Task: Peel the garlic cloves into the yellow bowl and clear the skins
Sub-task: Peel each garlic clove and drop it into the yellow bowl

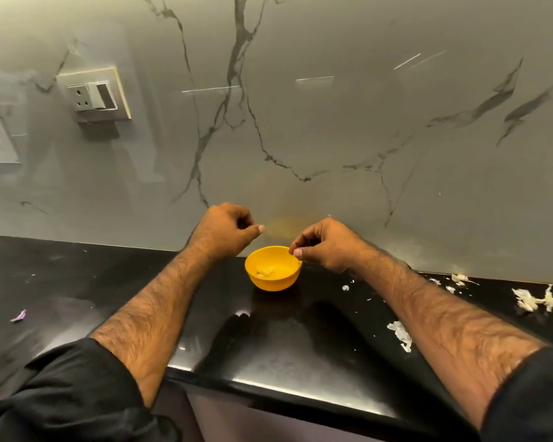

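My left grip (225, 229) curled narrow above the yellow bowl (272, 268), holding nothing I can see. Right grip (324, 247) at bowl's rim, fingers pinched; contents unclear. Cloves (265, 272) inside bowl, skins (535, 299) on desk (300, 339) to the right.

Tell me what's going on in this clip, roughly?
A person is peeling garlic at a black countertop. Both hands are above a yellow bowl that already holds some peeled cloves. The right hand has fingertips pinched together at the bowl's rim; the left hand is loosely curled, and whether either holds anything cannot be told. Garlic skins lie scattered on the counter to the right, not yet cleared.
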Available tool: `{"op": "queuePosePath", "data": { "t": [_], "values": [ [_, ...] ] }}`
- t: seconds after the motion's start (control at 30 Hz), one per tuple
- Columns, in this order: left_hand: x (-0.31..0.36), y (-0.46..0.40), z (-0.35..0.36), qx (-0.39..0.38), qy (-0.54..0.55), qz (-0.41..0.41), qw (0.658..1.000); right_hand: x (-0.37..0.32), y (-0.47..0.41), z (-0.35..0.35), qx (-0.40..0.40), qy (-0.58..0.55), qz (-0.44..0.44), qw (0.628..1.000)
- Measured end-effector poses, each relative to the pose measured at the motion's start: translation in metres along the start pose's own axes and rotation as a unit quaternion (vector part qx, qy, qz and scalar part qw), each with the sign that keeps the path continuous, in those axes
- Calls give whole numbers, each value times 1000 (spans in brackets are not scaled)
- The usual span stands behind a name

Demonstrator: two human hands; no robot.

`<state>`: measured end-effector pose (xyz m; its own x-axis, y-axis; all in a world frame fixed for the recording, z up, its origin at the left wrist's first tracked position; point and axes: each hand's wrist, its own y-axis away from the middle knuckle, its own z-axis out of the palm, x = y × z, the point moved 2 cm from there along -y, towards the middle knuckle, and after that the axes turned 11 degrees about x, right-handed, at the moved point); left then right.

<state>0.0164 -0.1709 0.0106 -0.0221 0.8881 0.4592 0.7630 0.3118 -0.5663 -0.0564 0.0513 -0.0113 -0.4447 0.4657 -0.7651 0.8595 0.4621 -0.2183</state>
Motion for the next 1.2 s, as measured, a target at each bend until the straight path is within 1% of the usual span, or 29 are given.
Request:
{"op": "queuePosePath", "data": {
  "t": [0.1,0.2,0.33,0.4,0.53,0.63,0.73,0.8,0.83,0.93,1.03,1.2],
  "values": [
    [16,1,9,-8,0,18,1000,7,6,-21,-15,21,7,1000],
    [46,4,24,-20,0,57,998,20,18,-59,-24,8,18,1000],
    [95,8,50,-34,28,97,994,47,34,-118,9,11,35,999],
    [121,9,68,-55,38,110,992,65,40,-142,27,41,48,998],
    [166,11,107,-103,53,133,984,97,47,-171,30,95,83,992],
    [186,14,134,-135,70,133,979,115,50,-176,50,107,74,990],
    [183,19,157,-136,94,116,979,136,56,-162,119,93,43,988],
    [174,22,168,-135,95,103,981,142,58,-155,137,148,19,979],
    [170,21,171,-135,94,98,981,143,57,-154,136,162,11,977],
    [165,18,174,-143,132,78,978,140,56,-153,105,139,10,985],
    [165,15,177,-148,147,82,975,137,55,-149,83,158,1,984],
    [157,13,178,-220,168,98,956,139,57,-146,56,212,-25,975]
  ]
}}
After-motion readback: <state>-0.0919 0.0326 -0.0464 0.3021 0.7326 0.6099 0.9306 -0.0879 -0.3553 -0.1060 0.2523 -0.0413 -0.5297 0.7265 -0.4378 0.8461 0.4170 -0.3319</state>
